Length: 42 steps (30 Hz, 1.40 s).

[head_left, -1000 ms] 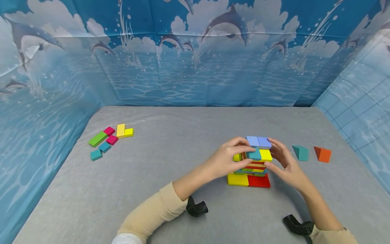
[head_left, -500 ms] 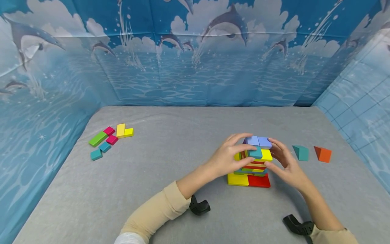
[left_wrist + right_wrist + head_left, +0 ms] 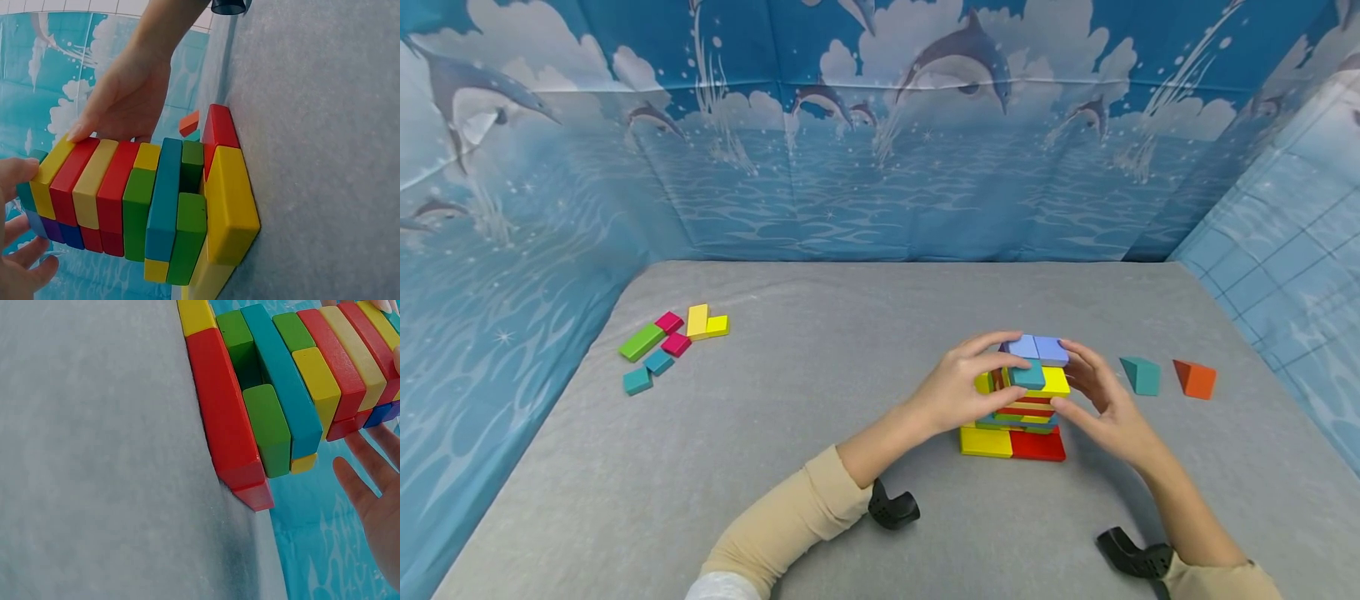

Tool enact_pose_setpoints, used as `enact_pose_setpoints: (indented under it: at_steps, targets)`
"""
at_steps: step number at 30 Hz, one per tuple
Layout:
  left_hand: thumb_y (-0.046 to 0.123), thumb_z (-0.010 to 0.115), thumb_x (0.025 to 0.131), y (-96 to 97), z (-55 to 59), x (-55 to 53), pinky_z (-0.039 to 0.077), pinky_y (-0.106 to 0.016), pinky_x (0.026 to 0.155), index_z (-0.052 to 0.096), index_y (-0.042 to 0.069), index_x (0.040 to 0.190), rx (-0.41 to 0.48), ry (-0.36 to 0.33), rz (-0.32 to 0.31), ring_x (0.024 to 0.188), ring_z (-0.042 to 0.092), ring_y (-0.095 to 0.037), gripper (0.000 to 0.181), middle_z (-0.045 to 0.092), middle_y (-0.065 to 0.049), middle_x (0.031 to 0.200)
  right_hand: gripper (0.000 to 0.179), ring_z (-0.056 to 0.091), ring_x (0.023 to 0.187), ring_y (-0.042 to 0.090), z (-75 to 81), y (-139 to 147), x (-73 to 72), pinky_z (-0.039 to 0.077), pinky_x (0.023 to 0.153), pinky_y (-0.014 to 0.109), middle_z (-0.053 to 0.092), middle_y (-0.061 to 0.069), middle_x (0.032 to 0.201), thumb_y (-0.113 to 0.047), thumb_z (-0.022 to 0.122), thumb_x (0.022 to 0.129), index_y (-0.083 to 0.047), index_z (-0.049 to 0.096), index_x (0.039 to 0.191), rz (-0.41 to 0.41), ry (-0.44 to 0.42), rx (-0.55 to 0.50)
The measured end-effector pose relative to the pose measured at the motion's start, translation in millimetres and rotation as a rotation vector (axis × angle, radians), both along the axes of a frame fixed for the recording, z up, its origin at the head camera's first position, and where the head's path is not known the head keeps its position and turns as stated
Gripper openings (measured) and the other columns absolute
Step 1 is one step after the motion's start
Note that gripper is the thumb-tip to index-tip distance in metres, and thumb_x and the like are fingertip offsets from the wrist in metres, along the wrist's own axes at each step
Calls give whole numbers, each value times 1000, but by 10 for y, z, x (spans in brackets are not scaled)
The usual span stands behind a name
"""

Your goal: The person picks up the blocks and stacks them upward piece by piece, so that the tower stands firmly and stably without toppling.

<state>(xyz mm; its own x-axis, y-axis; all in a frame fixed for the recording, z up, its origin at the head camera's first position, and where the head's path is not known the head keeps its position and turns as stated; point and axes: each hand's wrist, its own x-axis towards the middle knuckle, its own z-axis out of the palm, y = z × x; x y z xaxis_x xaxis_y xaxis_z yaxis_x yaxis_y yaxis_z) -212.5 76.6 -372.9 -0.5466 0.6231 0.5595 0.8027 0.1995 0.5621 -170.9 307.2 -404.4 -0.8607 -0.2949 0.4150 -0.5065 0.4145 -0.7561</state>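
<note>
A tower of coloured wooden blocks [image 3: 112, 187] rises on the grey surface, with a yellow block [image 3: 985, 442] and a red block [image 3: 1037, 446] in its bottom layer. My left hand [image 3: 958, 387] pinches a teal block [image 3: 1028, 377] at the top front, thumb low and one finger over it; another fingertip reaches a periwinkle block [image 3: 1021, 346] behind. On the opposite side, my right hand [image 3: 1101, 408] curves around the upper layers. Its thumb touches near a yellow block [image 3: 1057, 382], and its fingers [image 3: 359, 487] extend along the back, partly hidden in the head view.
At the left lie several loose blocks, including a green block [image 3: 642, 342], a yellow block [image 3: 717, 325] and a teal block [image 3: 637, 381]. Right of the tower stand a teal triangular block [image 3: 1141, 377] and an orange triangular block [image 3: 1195, 380]. A dolphin-print curtain [image 3: 850, 192] borders the surface.
My left hand has shifted slightly right with the teal block, and its fingers have spread, one reaching farther back. My right hand has stayed still.
</note>
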Motion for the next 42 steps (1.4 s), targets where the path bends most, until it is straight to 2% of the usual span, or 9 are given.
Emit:
enact_pose_setpoints:
  at_steps: [7,11,15,20,25,28,30,34,42]
  targets:
    - [16,72,79,-40,-6,-30,34,-21,100,64,6,113,17,-24,-33,125,40,-19,36,43,-12,136,80,40,116,-1,7,-3,1,33,92,8,33,-14,138,17,59,75,-4,22,143,0,-3,5]
    - [18,73,78,-255,-13,-94,32,-26,103,59,7,120,27,-58,-8,129,35,-17,46,39,-9,139,79,40,115,-1,11,-17,13,33,91,8,34,-15,136,15,60,76,-6,23,143,-25,-32,1]
    - [15,74,77,-719,-85,-243,35,-35,102,58,6,120,72,-68,96,126,39,-20,47,44,-10,135,79,40,115,0,11,-22,23,33,90,7,34,-15,135,14,60,77,-7,22,143,-43,-58,-2]
    - [10,76,74,-1527,-257,-478,37,-44,97,59,1,117,77,-78,319,119,45,-28,47,51,-17,126,79,40,115,1,4,-14,21,34,91,7,34,-13,136,15,60,76,-5,23,143,-41,-53,-9]
    - [10,74,76,-2349,-418,-670,33,-50,98,57,-1,119,-51,-127,580,118,43,-34,48,50,-19,125,79,40,115,1,7,-11,17,34,91,8,33,-13,137,15,59,76,-3,21,143,-18,-39,-6]
    - [11,72,79,-2713,-469,-739,29,-53,99,55,0,122,-139,-170,695,120,40,-37,48,48,-20,127,78,40,115,1,8,-16,17,34,91,8,33,-13,136,14,59,77,-4,21,143,-26,-50,-6]
    - [12,71,79,-2881,-494,-777,27,-55,100,54,0,123,-181,-184,739,121,39,-39,48,48,-21,127,78,39,115,1,7,-14,17,34,91,8,33,-13,136,14,59,77,-5,21,143,-28,-54,-6]
    - [11,70,80,-3089,-528,-819,19,-60,101,53,0,124,-242,-200,777,122,35,-44,48,47,-23,128,77,40,115,1,14,-21,17,33,91,7,34,-13,136,14,59,77,-4,22,143,-36,-58,-10]
    - [14,66,84,-3236,-628,-828,15,-59,99,54,2,124,-336,-235,829,122,33,-44,43,48,-24,129,78,39,116,1,17,-11,18,33,91,8,34,-13,136,14,59,77,-6,22,143,-28,-50,-11]
